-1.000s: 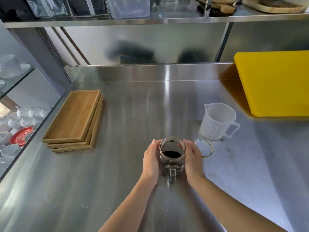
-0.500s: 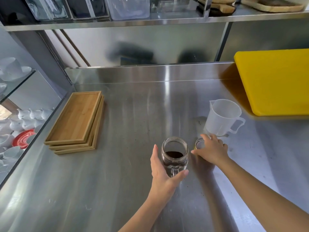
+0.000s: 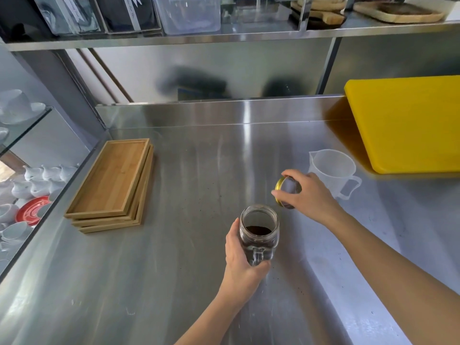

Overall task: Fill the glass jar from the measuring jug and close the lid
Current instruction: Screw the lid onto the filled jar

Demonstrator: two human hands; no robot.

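Note:
A clear glass jar (image 3: 260, 229) with a handle stands upright on the steel counter, its mouth uncovered and a dark powder at the bottom. My left hand (image 3: 240, 255) wraps around its left side and handle. My right hand (image 3: 310, 196) holds the round gold-rimmed lid (image 3: 286, 190) tilted in the air, up and to the right of the jar. Behind that hand stands the translucent white measuring jug (image 3: 332, 170), which looks empty, handle pointing right.
A stack of wooden trays (image 3: 112, 185) lies at the left of the steel counter (image 3: 199, 170). A yellow cutting board (image 3: 408, 123) leans at the back right. White cups and a red saucer (image 3: 31, 212) sit below the counter's left edge. A shelf runs overhead.
My right hand left the jar, reached to the lid lying on the counter and lifted it. My left hand shifted to grip the jar by its side and handle.

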